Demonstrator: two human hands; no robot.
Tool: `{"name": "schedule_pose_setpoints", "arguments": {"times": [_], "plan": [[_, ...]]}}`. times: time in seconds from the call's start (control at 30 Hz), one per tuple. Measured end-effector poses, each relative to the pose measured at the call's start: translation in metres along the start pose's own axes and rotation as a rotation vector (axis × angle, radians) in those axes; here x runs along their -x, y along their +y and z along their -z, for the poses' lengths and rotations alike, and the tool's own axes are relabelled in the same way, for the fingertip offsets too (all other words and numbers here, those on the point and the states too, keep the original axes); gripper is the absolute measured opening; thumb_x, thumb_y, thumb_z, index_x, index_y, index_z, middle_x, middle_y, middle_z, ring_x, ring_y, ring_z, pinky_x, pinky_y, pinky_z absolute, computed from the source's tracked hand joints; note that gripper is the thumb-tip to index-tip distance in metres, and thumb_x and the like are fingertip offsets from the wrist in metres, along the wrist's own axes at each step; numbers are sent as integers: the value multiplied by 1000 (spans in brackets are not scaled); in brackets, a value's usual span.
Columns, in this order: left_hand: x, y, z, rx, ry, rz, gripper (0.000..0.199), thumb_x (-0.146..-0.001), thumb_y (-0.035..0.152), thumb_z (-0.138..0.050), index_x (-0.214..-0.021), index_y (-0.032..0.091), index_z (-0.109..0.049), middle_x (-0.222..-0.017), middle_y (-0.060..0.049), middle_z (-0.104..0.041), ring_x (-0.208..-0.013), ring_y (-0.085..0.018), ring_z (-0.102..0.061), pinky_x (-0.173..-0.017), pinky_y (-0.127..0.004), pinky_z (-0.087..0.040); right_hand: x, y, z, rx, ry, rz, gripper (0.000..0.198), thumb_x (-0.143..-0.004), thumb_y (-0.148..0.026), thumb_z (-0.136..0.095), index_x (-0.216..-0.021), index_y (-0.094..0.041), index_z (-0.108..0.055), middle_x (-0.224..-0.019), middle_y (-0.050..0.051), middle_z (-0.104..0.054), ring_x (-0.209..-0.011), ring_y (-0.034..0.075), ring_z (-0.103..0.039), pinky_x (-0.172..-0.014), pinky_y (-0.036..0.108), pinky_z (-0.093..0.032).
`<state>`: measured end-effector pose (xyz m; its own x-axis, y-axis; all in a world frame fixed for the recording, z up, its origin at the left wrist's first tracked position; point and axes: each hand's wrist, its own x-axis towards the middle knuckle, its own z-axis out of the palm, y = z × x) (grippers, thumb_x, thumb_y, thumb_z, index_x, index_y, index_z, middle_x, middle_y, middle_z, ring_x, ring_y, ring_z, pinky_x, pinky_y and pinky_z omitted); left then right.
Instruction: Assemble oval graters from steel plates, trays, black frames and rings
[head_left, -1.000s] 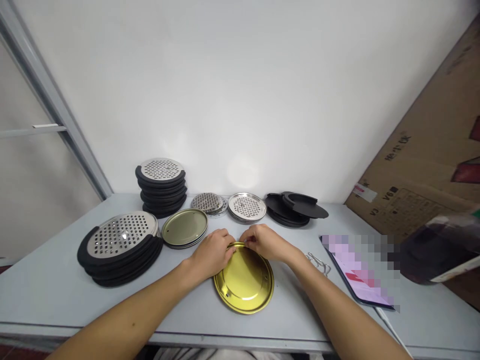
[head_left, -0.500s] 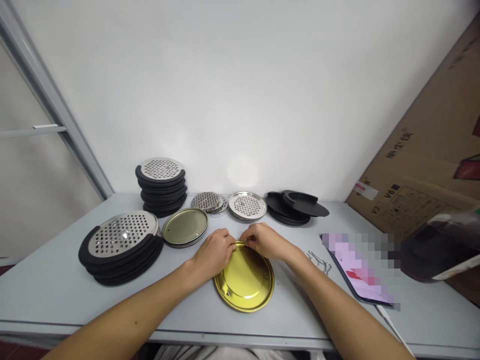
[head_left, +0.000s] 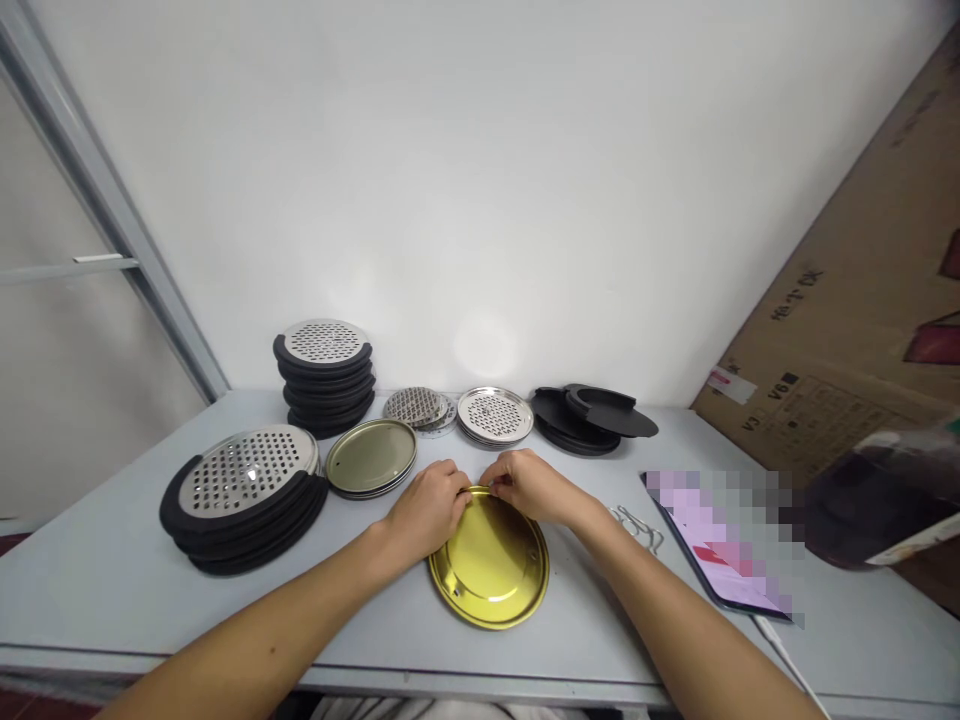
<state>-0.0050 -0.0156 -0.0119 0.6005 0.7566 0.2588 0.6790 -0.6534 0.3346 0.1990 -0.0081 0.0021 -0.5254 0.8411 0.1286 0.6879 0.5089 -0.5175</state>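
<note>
A round, gold-coloured metal lid (head_left: 491, 560) with a raised rim lies in front of me on the table. My left hand (head_left: 435, 507) is closed on the far left part of its rim, fingertips pinching the edge. Just to the right, my right hand (head_left: 525, 482) pinches the same far rim with thumb and fingers. The fingertips partly hide the edge between them, so I cannot tell whether something small is there. Left of my left hand, a short stack of olive-coloured metal lids (head_left: 371, 457) rests on the table.
Perforated grater discs in black rims form a near-left stack (head_left: 247, 475) and a taller back-left stack (head_left: 326, 345). Behind are loose grater discs (head_left: 412, 405), silver discs (head_left: 495, 415) and black rings (head_left: 577, 425). Metal clips (head_left: 637, 527), a phone (head_left: 720, 545), a bottle (head_left: 862, 500) and a carton (head_left: 847, 330) stand right.
The view has shifted very slightly. Both hands stay on the far rim of the gold lid, with no clear movement of the lid.
</note>
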Motion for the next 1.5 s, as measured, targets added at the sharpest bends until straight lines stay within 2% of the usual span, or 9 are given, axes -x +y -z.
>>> {"name": "schedule_pose_setpoints", "arguments": {"times": [0.17,0.4,0.6,0.77,0.93,1.1,1.5], "plan": [[-5,0,6,-67,43,9,24,-92,32,-51,-101,19,-68,-92,-8,-64,-93,-22,-59,-86,-32,-45,2,0,1,-18,11,-28,32,-70,-4,-50,-85,-17,-75,-69,1,-68,-62,12,-55,-59,20,-38],[-35,-25,17,-228,170,252,20,-88,23,-54,-101,18,-68,-100,-10,-65,-99,-25,-57,-88,-35,-42,3,-5,2,37,21,-83,27,-74,-10,-55,-91,-19,-74,-74,4,-71,-66,15,-60,-62,22,-40],[-52,-50,29,-278,292,396,18,-85,22,-59,-100,16,-65,-101,-12,-64,-102,-27,-55,-90,-37,-41,4,-14,2,94,24,-104,27,-77,-15,-54,-94,-20,-74,-81,6,-73,-72,18,-63,-66,24,-40],[-63,-65,29,-284,312,472,22,-83,27,-62,-103,18,-65,-105,-11,-63,-105,-28,-53,-87,-36,-42,3,-14,1,79,33,-98,25,-78,-17,-54,-93,-20,-74,-79,5,-72,-70,17,-62,-65,24,-40],[-64,-71,28,-283,310,452,18,-82,24,-62,-99,20,-67,-105,-9,-62,-105,-26,-52,-87,-35,-42,-3,-10,4,-19,-35,-128,22,-77,-20,-57,-92,-20,-73,-74,3,-71,-65,15,-62,-59,22,-40],[-60,-74,30,-290,313,421,15,-82,22,-63,-97,22,-68,-102,-7,-63,-103,-25,-52,-88,-34,-42,-4,-14,8,3,-70,-151,27,-73,-21,-61,-97,-20,-73,-78,4,-73,-66,16,-63,-58,22,-40],[-64,-71,32,-307,319,422,11,-83,27,-65,-90,19,-69,-105,-8,-62,-105,-25,-50,-85,-35,-41,6,-15,0,-72,123,-154,25,-81,-22,-57,-102,-17,-71,-75,3,-70,-65,15,-59,-61,23,-40]]}}
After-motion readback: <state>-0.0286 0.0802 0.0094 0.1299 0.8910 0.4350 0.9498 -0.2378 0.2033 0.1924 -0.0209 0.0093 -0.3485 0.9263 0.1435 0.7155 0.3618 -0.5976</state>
